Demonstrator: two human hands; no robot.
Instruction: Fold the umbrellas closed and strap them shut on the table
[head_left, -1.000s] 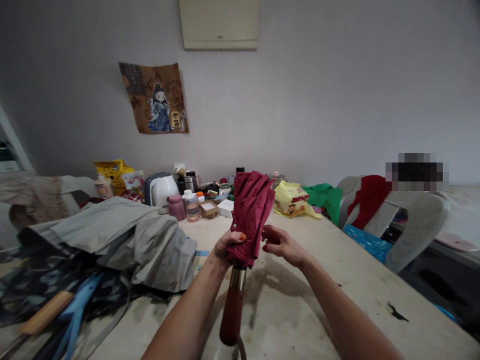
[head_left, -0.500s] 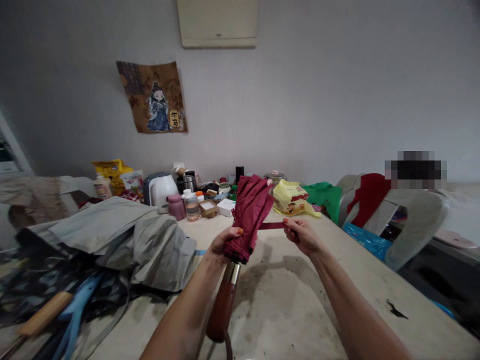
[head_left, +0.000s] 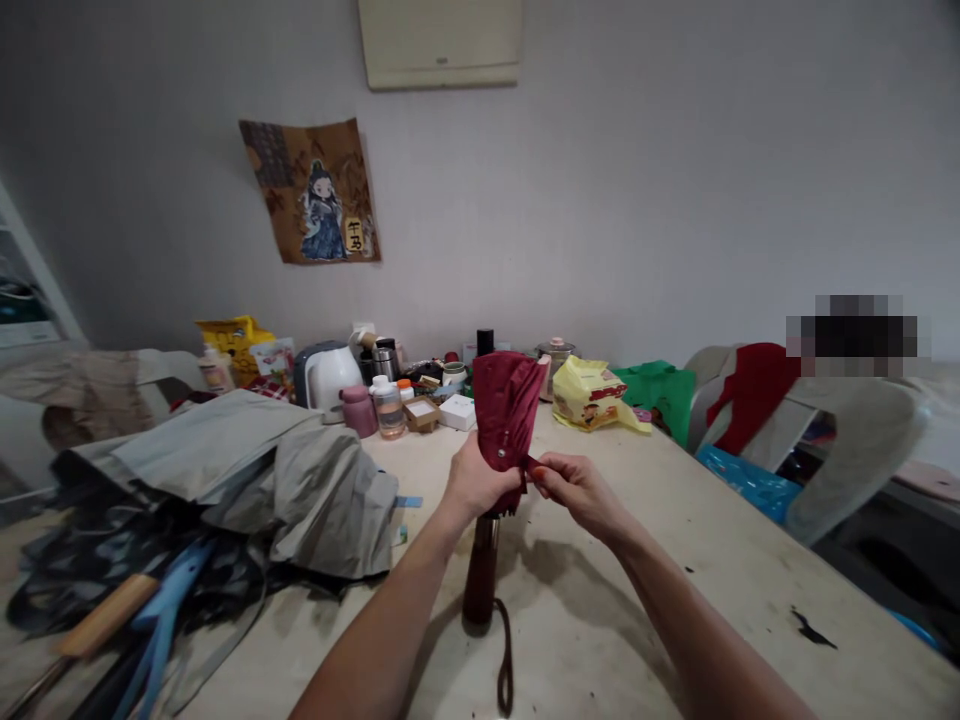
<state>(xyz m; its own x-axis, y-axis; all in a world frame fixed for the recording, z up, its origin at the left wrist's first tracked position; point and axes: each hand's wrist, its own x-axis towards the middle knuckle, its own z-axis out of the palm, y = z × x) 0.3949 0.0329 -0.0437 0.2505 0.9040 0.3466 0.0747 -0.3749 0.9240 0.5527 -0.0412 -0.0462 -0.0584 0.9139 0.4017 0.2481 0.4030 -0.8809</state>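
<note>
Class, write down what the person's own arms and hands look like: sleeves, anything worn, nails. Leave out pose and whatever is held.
Both arms are bare as far as the picture shows: no sleeve, watch or bracelet on the left arm or right arm. No rings show on the left hand or right hand. One right fingernail seems painted orange-red; the left nails are hidden.

a: any writing to read here?
b: the wall poster carries a small yellow tag with 2 dark characters, too small to make out for sure.
a: and the yellow bag?
b: a red label with print, blurred. the mark on the air conditioner is unreadable too.
</note>
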